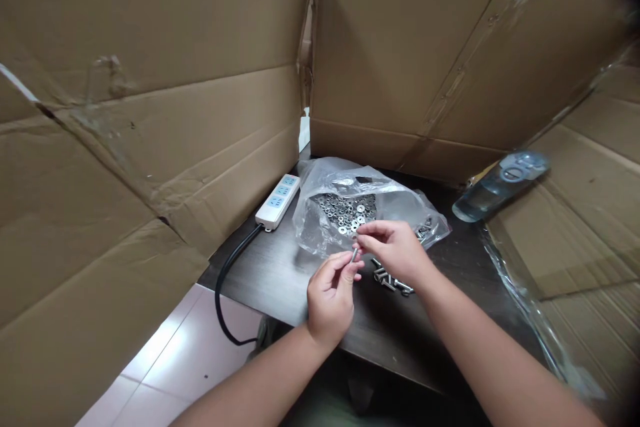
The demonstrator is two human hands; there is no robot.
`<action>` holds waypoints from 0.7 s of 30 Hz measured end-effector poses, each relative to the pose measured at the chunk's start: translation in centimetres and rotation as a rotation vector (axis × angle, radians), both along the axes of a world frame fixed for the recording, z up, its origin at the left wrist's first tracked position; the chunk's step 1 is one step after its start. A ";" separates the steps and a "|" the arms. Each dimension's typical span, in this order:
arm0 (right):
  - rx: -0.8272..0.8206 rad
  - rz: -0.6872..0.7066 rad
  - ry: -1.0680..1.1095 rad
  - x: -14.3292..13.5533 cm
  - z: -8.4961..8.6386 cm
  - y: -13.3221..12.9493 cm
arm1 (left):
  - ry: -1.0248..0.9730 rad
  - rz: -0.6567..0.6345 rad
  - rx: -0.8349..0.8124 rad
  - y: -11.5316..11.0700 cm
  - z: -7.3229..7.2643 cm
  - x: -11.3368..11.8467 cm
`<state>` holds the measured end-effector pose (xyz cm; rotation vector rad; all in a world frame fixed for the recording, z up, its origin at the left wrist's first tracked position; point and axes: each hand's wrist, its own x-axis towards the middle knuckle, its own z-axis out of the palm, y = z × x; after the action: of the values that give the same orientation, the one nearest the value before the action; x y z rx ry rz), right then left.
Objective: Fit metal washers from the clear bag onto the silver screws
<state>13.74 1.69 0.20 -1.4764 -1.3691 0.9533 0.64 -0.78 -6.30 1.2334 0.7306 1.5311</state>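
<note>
Cardboard walls (410,47) stand around a dark tabletop (260,283). On it, an open plastic bag (311,217) shows washers and nuts (345,208); a bottle (487,193) leans at the right, a power strip (274,212) lies left. The right hand (401,253) has its fingertips drawn together, though whether they pinch anything is too small to tell. The left hand (330,300) is nearer, pinching a bolt (355,255), its long axis tilted up toward the right fingertips, just beyond. Loose bolts (387,280) lie beneath the right wrist.
</note>
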 end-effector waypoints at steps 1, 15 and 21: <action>0.024 -0.010 0.058 -0.3 -0.1 -0.9 | 0.014 0.004 0.041 0.1 -0.1 0.0; 0.635 -0.005 -0.310 -1.7 -2.1 -4.4 | 0.063 -0.006 -0.131 0.1 0.0 -0.3; 0.606 0.106 -0.311 -1.3 -2.3 -4.4 | 0.013 -0.019 -0.088 0.6 0.4 -0.6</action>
<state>12.48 -2.72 -2.08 -1.1149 -1.7783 0.3164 0.00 -0.19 -5.88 1.1828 0.7847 1.4608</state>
